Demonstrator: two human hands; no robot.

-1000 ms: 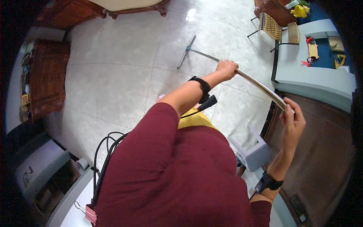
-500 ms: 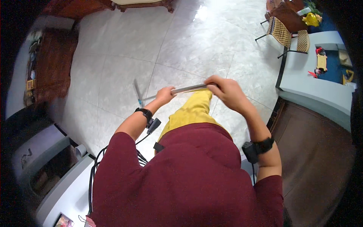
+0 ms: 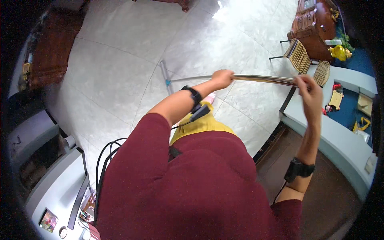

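Both of my hands grip the silvery metal pole of a long-handled floor mop. My left hand is closed around the middle of the pole. Near its upper end, at the right, my right hand is wrapped around it, slightly blurred. The pole slants left down to a narrow, flat grey mop head with a blue joint, which lies on the floor ahead of me.
Pale grey tiles cover the floor. A woven chair and a wooden cabinet stand far right. Close on my right are a low grey-white ledge and a brown door-like panel. A dark wooden piece is at the left.
Both hands have swung to the right with the pole, the right hand farthest. The mop head has shifted right and away, and the view has turned a little.
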